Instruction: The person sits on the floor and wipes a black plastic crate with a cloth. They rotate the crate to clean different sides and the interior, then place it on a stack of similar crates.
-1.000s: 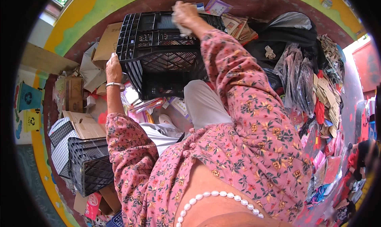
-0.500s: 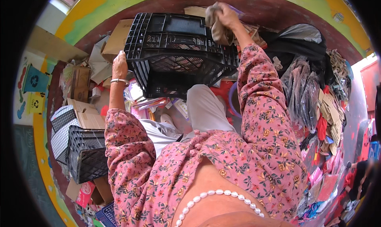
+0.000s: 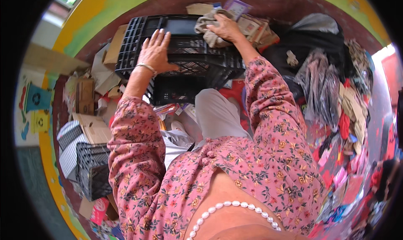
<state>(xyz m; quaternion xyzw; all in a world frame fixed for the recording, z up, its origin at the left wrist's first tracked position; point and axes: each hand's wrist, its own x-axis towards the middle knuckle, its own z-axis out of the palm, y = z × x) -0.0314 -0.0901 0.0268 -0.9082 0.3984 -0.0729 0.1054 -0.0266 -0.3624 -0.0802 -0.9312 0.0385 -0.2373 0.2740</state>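
Black crate under both hands, cloth at its upper right

Left hand (image 3: 155,53): fingers spread wide, palm down on the upper side of the black crate (image 3: 189,44); grips nothing visible. Right hand (image 3: 226,28): fingers partly bent over a bunched grey-beige cloth (image 3: 212,37); has hold of it, against the crate's upper right part. Firmness of hold: cannot tell.

Crate position: in front of the person, just beyond the raised knee (image 3: 218,114), lying so that its open mouth seems to face the person. Walls are lattice plastic. Interior dark; contents cannot be told.

Other containers. Second black crate (image 3: 92,168), at lower left: lattice sides, contents not readable from this angle; a checked cloth item (image 3: 69,147) and an open-flapped cardboard box (image 3: 95,128) adjoin it. Brown carton (image 3: 85,96), farther up the left side: inside not visible. Another carton (image 3: 115,44) stands behind the left end of the first crate, mostly hidden.

Right side: clear plastic bags (image 3: 319,89) holding greyish material, kind uncertain, lying near a large black bag (image 3: 302,40) whose contents are hidden. Flat packets (image 3: 254,28) and a purple booklet (image 3: 237,8) lie just beyond the right hand, near the wall (image 3: 168,4).
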